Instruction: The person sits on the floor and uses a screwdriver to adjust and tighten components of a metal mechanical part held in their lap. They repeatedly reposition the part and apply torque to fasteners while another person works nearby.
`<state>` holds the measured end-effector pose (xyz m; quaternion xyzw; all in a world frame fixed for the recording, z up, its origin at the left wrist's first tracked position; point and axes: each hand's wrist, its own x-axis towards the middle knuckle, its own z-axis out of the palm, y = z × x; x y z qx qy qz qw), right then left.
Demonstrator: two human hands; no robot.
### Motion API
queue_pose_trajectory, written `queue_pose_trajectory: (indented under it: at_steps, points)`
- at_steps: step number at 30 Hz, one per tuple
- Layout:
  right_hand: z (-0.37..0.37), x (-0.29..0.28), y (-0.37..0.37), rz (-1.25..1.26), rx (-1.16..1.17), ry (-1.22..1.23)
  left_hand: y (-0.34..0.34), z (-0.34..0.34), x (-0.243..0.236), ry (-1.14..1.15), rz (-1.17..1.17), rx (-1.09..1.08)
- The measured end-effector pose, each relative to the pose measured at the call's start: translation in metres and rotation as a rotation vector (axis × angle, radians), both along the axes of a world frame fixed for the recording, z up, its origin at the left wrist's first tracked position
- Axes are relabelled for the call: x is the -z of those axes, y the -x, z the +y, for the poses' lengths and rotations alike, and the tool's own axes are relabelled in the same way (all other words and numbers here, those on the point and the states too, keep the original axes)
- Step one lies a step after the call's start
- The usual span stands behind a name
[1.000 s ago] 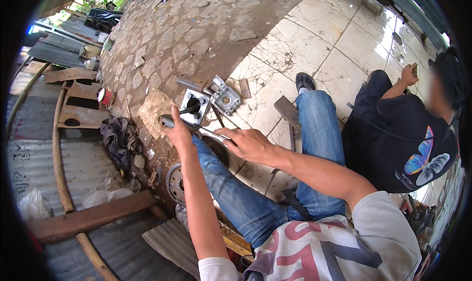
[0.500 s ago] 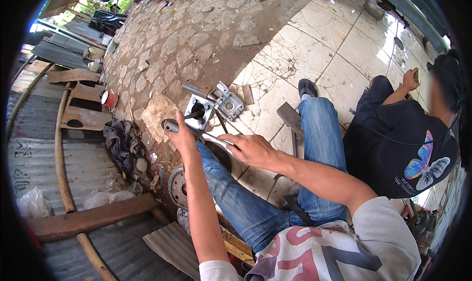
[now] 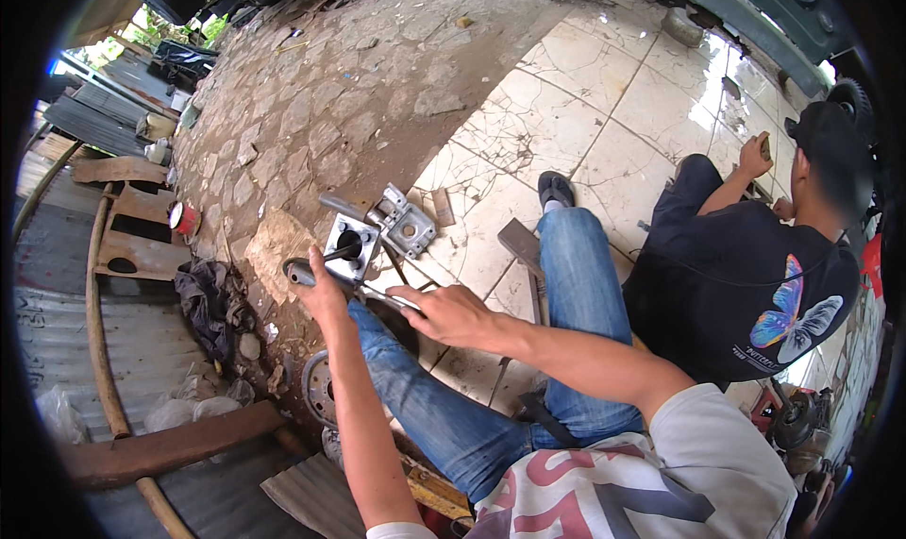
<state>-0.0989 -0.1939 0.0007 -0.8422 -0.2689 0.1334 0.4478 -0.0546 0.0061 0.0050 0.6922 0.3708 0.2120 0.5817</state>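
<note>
Here, the left hand grips a dark metal cylinder, while the right hand pinches a slim metal rod. Just beyond the left hand sits a square metal block; beside it, beyond both hands, lies a grey casting.

One head-worn fisheye view looks down from near, above and behind the hands, with tiled floor beyond them.

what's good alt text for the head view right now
A person's left hand grips a dark cylindrical metal part and the right hand holds a slim rod-like tool, near a square metal plate and a cast metal housing; a co-worker in a black butterfly-print top sits at right.
</note>
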Motion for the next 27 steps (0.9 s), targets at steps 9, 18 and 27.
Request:
queue_pose_trajectory:
  at_steps: [9,18,27]
  points:
    - [0.0,0.009,-0.005,-0.227,0.098,-0.018,0.001,-0.005,-0.004,-0.04,0.039,0.028]
    - [0.001,0.007,-0.003,-0.139,-0.007,-0.029,0.003,-0.002,-0.003,-0.086,0.072,0.004]
    - [0.007,0.008,-0.003,-0.125,0.008,-0.106,0.005,-0.007,-0.014,-0.104,0.091,-0.003]
